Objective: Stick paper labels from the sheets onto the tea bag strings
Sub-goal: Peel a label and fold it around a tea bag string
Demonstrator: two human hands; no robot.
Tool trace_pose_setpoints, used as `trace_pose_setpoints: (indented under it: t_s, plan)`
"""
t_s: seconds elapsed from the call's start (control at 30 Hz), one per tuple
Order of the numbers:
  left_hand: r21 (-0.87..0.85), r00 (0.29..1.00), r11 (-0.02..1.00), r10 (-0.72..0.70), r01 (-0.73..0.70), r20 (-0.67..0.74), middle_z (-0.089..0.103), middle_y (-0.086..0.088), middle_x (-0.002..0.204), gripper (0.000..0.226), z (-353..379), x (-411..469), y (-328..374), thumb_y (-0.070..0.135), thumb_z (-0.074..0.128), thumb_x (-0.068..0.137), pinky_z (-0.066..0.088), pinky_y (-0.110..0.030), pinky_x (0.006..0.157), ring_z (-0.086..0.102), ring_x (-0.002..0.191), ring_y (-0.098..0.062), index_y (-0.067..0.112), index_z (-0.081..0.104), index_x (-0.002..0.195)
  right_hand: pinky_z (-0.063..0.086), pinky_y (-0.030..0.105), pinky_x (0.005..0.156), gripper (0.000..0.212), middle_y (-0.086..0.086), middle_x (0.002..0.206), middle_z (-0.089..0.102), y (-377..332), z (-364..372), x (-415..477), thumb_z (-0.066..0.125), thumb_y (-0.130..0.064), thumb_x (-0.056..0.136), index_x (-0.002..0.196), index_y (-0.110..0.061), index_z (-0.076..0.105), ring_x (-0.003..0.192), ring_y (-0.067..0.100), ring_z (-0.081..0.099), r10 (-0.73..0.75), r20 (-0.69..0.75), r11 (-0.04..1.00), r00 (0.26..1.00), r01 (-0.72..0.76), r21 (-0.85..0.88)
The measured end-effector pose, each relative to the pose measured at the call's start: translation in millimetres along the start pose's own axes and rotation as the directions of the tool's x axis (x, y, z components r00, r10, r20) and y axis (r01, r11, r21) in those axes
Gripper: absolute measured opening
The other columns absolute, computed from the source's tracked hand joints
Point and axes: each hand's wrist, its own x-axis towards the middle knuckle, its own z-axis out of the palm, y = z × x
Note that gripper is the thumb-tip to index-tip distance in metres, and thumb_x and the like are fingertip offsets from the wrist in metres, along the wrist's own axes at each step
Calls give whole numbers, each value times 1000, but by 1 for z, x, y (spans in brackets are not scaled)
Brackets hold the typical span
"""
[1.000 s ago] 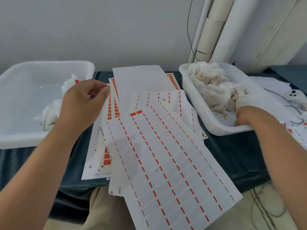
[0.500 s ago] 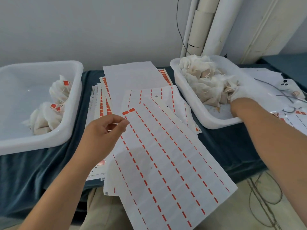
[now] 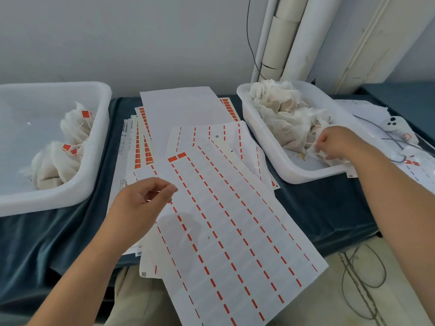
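Nearest of all, a lap in light trousers [image 3: 141, 302] is seen under the desk edge. A big label sheet [image 3: 235, 231] is laid on top of the other sheets, and its near end hangs out past the edge of the desk [image 3: 317, 208], which is covered with a dark blue cloth. This sheet is mostly bare, with rows of small red strips, and two red labels [image 3: 177, 157] are seen at its far corner. The left hand [image 3: 143, 201] is held just over the left side of this sheet. Its fingers are curled and the thumb is brought close to the first finger, but it cannot be told if anything small is pinched there. More sheets [image 3: 141, 147] are spread out under the big one, some with rows of red labels on them. To the left, a white tray [image 3: 70, 194] is set on the desk, and labelled tea bags [image 3: 58, 161] with red tags on their strings are piled in it. To the right, a second white tray [image 3: 294, 175] is set, and the right hand [image 3: 336, 142] is placed inside it. Its fingers are closed on a white tea bag [image 3: 316, 152] at the near side of the tray, just beside a heap of plain tea bags [image 3: 282, 114]. Past that tray, a small white gadget [image 3: 395, 123] is laid on more paper. Farther back, a blank white sheet [image 3: 186, 109] is laid between the two trays. White pipes [image 3: 282, 31] are fixed up the wall behind.
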Motion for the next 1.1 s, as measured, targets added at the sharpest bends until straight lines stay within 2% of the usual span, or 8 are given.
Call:
trace_pose_setpoints:
  t_s: [0.13, 0.27, 0.47, 0.67, 0.87, 0.93, 1.0, 1.1]
  plan:
    - [9, 999, 1000, -19, 19, 33, 70, 36, 88, 10, 12, -2, 0, 45, 64, 99, 50, -22, 73, 70, 87, -9, 43, 71, 94, 62, 30, 64, 10, 3, 90, 75, -1, -8, -13, 75, -13, 89, 80, -17, 75, 78, 18, 75, 5, -81, 890, 997, 32, 455]
    - [26, 997, 999, -32, 31, 75, 71, 35, 86, 12, 28, -7, 8, 46, 63, 100, 46, -17, 69, 70, 85, -7, 43, 72, 93, 65, 35, 70, 11, -1, 87, 79, -11, -8, -27, 78, -23, 92, 92, -17, 69, 81, 16, 78, -50, -90, 710, 995, 99, 697]
    - [37, 987, 999, 24, -31, 156, 69, 38, 90, 13, 43, -15, 23, 44, 62, 101, 44, -10, 68, 64, 91, 13, 43, 72, 92, 64, 33, 77, 8, -4, 93, 80, -36, 2, -51, 72, -27, 97, 94, -20, 69, 84, 14, 77, -138, -228, 656, 964, 262, 707]
    - [-23, 975, 989, 146, -144, 169, 71, 34, 97, 11, 41, -19, 43, 40, 60, 102, 52, -9, 74, 69, 95, 7, 45, 70, 100, 62, 22, 73, 10, -8, 91, 80, -68, -33, -97, 67, -30, 98, 98, -20, 66, 87, 9, 76, -212, -468, 557, 858, 499, 664]
    - [-211, 958, 941, 280, -263, 55, 68, 31, 124, 31, 53, -14, 88, 51, 57, 104, 53, -5, 82, 63, 114, 13, 44, 60, 134, 63, 27, 77, 5, 3, 96, 81, -118, -52, -165, 69, -21, 99, 95, -20, 67, 94, 21, 78, -483, -368, 319, 794, 552, 771]
    - [-294, 961, 942, 217, -160, 171, 65, 28, 135, 55, 56, -11, 100, 68, 57, 97, 54, -8, 85, 61, 123, 8, 40, 53, 145, 63, 30, 78, 9, 9, 97, 80, -133, -43, -184, 67, -17, 100, 92, -22, 67, 95, 26, 78, -553, -308, 219, 774, 492, 843]
    - [-522, 924, 851, 145, 67, 354, 70, 15, 133, 76, 56, -10, 103, 78, 58, 88, 57, -29, 99, 67, 125, -13, 29, 56, 146, 63, 33, 80, 6, 12, 99, 79, -144, -29, -198, 66, -17, 101, 95, -17, 68, 95, 30, 77, -604, -250, 155, 756, 420, 894]
    - [-690, 915, 705, 151, 166, 374, 76, 0, 112, 56, 56, -14, 94, 67, 64, 87, 57, -40, 98, 73, 105, -19, 25, 73, 123, 62, 35, 80, 10, 15, 101, 79, -152, -8, -213, 67, -22, 100, 99, -13, 68, 94, 32, 77, -627, -201, 81, 752, 321, 944]
